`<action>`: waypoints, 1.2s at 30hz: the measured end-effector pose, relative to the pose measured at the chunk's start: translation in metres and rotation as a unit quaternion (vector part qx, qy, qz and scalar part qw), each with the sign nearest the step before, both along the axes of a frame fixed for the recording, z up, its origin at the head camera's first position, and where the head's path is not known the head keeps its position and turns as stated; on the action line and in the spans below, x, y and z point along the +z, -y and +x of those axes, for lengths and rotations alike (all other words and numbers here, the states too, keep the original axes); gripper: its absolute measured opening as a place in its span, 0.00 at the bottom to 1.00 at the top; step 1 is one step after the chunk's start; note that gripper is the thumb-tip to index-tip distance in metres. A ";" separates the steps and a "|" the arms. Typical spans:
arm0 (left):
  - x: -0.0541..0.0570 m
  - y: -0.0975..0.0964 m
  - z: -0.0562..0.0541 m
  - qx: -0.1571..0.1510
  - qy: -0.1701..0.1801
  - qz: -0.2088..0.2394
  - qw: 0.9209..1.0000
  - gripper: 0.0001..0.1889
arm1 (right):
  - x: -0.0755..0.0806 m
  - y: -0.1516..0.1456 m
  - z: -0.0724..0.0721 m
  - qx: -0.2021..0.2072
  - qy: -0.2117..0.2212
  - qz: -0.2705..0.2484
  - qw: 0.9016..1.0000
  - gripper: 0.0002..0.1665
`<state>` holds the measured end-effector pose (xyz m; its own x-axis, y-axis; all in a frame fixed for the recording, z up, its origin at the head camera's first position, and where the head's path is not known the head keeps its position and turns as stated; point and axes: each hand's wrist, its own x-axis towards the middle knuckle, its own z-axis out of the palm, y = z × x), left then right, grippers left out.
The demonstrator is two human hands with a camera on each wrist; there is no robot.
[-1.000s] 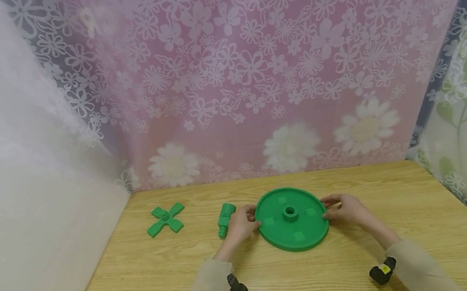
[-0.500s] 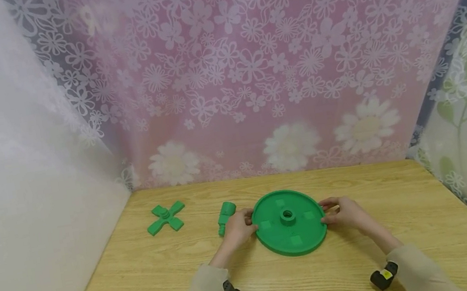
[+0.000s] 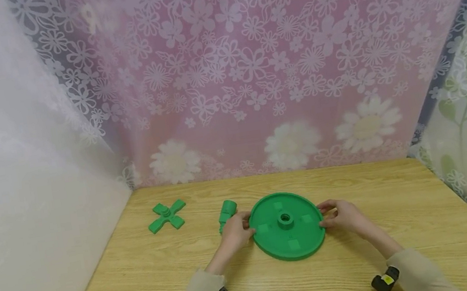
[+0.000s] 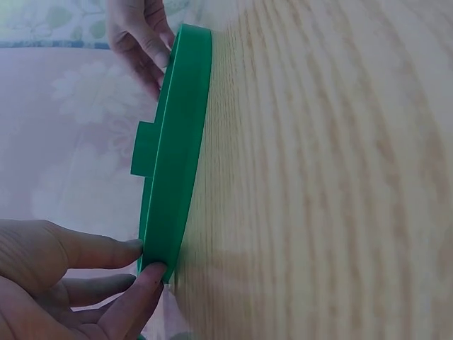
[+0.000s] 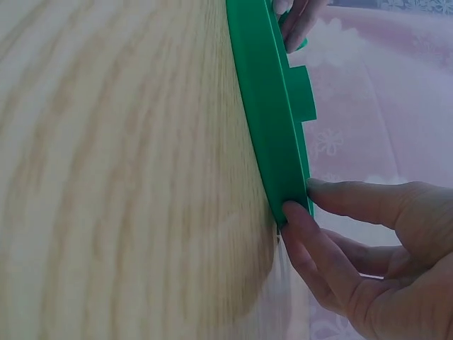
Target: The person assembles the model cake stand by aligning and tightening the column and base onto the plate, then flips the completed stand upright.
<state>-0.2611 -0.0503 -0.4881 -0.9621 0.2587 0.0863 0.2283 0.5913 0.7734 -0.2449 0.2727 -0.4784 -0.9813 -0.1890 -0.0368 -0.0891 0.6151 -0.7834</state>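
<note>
A round green disc with a raised rim and a hollow, threaded-looking hub at its centre lies face up between both hands. On its left edge, my left hand pinches the rim between thumb and fingers. The right hand pinches the opposite edge the same way. In the left wrist view the disc appears edge-on, very near the tabletop, its hub pointing up. From the right wrist view, thumb and fingertips of the right hand are seen against the rim.
Just beyond my left hand lies a green peg-like piece, partly covered by that hand. A flat green cross-shaped piece with a central stud sits farther left on the wooden table. A flowered curtain hangs behind the table.
The disc has shifted slightly left and toward me, with both hands staying on its rim. The cross-shaped piece and the peg-like piece have stayed in place.
</note>
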 end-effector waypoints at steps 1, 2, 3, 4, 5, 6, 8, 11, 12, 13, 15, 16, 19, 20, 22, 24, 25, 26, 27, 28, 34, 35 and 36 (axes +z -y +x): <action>0.000 0.001 0.001 -0.002 -0.003 0.003 1.000 0.25 | 0.000 0.001 0.001 0.004 -0.001 0.000 1.000 0.31; 0.000 0.002 0.002 -0.005 -0.005 0.005 1.000 0.25 | 0.001 0.002 0.002 0.002 0.002 -0.006 1.000 0.31; 0.000 0.003 0.003 -0.007 -0.005 0.009 1.000 0.25 | 0.001 0.002 0.002 0.002 0.004 -0.008 1.000 0.31; 0.000 0.004 0.004 -0.009 -0.007 0.010 1.000 0.25 | 0.001 0.003 0.003 0.003 0.005 -0.011 1.000 0.31; 0.000 0.005 0.006 -0.011 -0.008 0.011 1.000 0.25 | 0.002 0.004 0.004 0.008 0.005 -0.010 1.000 0.32; 0.000 0.005 0.007 -0.012 -0.008 0.011 1.000 0.25 | 0.002 0.005 0.005 0.010 0.006 -0.011 1.000 0.31; 0.000 0.007 0.008 -0.012 -0.009 0.008 1.000 0.25 | 0.003 0.006 0.006 0.011 0.007 -0.013 1.000 0.31; 0.000 0.010 0.010 -0.009 -0.009 0.001 1.000 0.25 | 0.004 0.007 0.009 0.018 0.003 -0.009 1.000 0.31; -0.001 0.011 0.010 -0.007 -0.010 -0.003 1.000 0.25 | 0.004 0.008 0.010 0.018 0.003 -0.010 1.000 0.30; -0.001 0.011 0.010 -0.009 -0.011 -0.003 1.000 0.26 | 0.003 0.009 0.011 0.021 0.000 -0.009 1.000 0.30; -0.002 0.014 0.012 -0.011 -0.014 -0.005 1.000 0.26 | 0.003 0.010 0.012 0.020 -0.002 -0.009 1.000 0.30; -0.002 0.015 0.012 -0.012 -0.016 -0.005 1.000 0.26 | 0.002 0.011 0.013 0.021 -0.003 -0.010 1.000 0.30; -0.003 0.020 0.016 -0.018 -0.021 -0.001 1.000 0.25 | 0.002 0.013 0.014 0.027 -0.005 -0.010 1.000 0.30; -0.003 0.021 0.017 -0.018 -0.022 -0.001 1.000 0.25 | 0.002 0.014 0.015 0.025 -0.002 -0.011 1.000 0.30; -0.003 0.024 0.018 -0.019 -0.021 0.003 1.000 0.26 | 0.002 0.016 0.015 0.034 -0.001 -0.013 0.999 0.30; -0.003 0.027 0.020 -0.021 -0.016 0.008 1.000 0.26 | 0.002 0.017 0.016 0.040 0.002 -0.016 0.999 0.30; -0.003 0.028 0.020 -0.022 -0.013 0.010 1.000 0.26 | 0.001 0.018 0.017 0.041 0.003 -0.016 0.999 0.30; -0.003 0.030 0.020 -0.024 -0.013 0.010 1.000 0.26 | 0.001 0.018 0.017 0.043 0.002 -0.016 0.999 0.30; -0.003 0.031 0.021 -0.025 -0.011 0.012 1.000 0.26 | 0.002 0.019 0.018 0.048 0.000 -0.016 0.999 0.30; -0.003 0.032 0.021 -0.026 -0.010 0.013 1.000 0.26 | 0.001 0.019 0.019 0.051 -0.002 -0.014 0.999 0.30; -0.003 0.037 0.023 -0.031 -0.001 0.016 0.999 0.28 | 0.000 0.024 0.022 0.061 -0.010 -0.011 0.998 0.28; -0.003 0.037 0.023 -0.031 0.001 0.016 0.999 0.28 | 0.000 0.024 0.023 0.064 -0.010 -0.013 0.998 0.28; -0.003 0.037 0.022 -0.032 0.002 0.015 0.999 0.28 | 0.000 0.024 0.024 0.067 -0.011 -0.013 0.998 0.29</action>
<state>-0.2386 -0.0876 -0.4909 -0.9441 0.3171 0.0902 0.2611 0.5521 0.7919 -0.2211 0.2487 -0.4781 -0.9475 -0.3196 -0.0093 -0.1864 0.5758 -0.7961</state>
